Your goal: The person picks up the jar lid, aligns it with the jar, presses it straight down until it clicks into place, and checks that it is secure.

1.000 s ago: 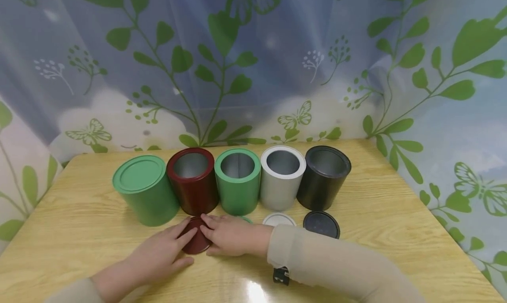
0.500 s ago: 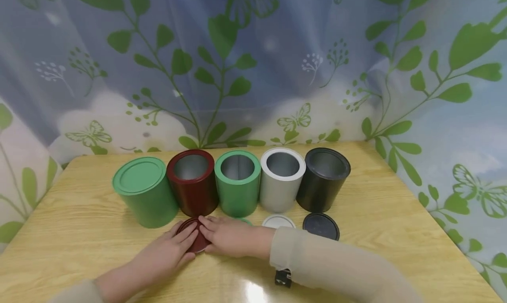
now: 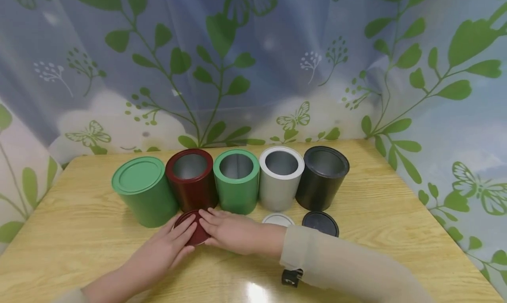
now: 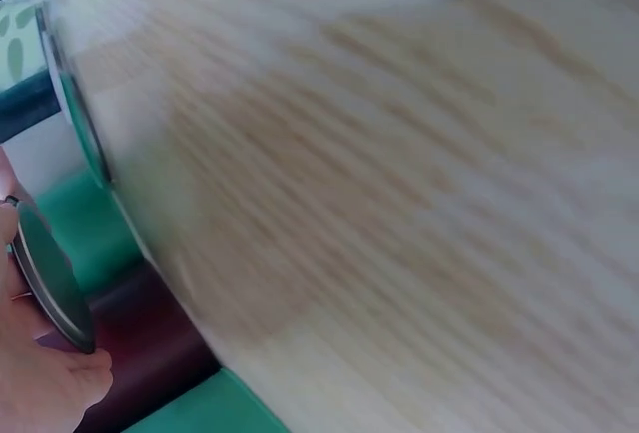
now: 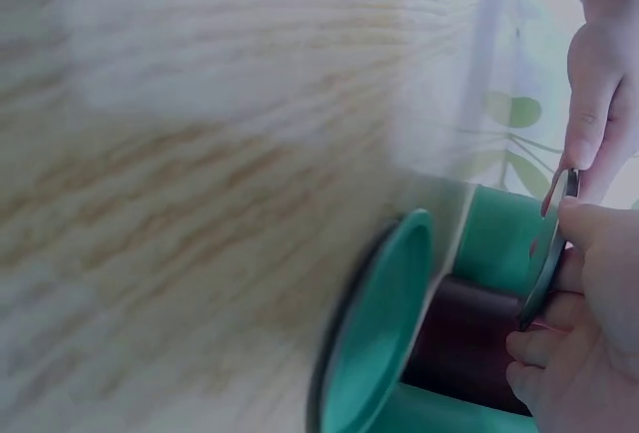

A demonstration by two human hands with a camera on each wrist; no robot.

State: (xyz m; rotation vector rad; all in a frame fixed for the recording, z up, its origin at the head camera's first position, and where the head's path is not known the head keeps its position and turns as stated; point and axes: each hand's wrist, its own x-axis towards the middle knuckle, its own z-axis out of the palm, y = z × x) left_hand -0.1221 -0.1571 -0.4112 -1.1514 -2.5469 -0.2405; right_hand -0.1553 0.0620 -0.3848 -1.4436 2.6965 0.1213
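Note:
A dark red round lid (image 3: 200,235) is held between both hands in the head view, just in front of the open dark red can (image 3: 196,196). My left hand (image 3: 166,249) pinches its left edge, fingers lying over the top. On the opposite edge, my right hand (image 3: 242,233) grips it with thumb and fingers. Both wrist views show the lid (image 4: 54,275) raised off the table, its underside visible. A green lid (image 5: 387,328) lies on the table in the right wrist view; the right hand and arm hide it in the head view.
Left of the dark red can stands a green can with its lid on (image 3: 152,206). To the right are an open green can (image 3: 237,197), a whitish can (image 3: 279,195) and a black can (image 3: 320,192). A white lid (image 3: 279,218) and a black lid (image 3: 321,224) lie before them.
Both hands have closed in on the dark red lid and lifted it off the table, bringing it slightly toward the cans. The cans stay where they were.

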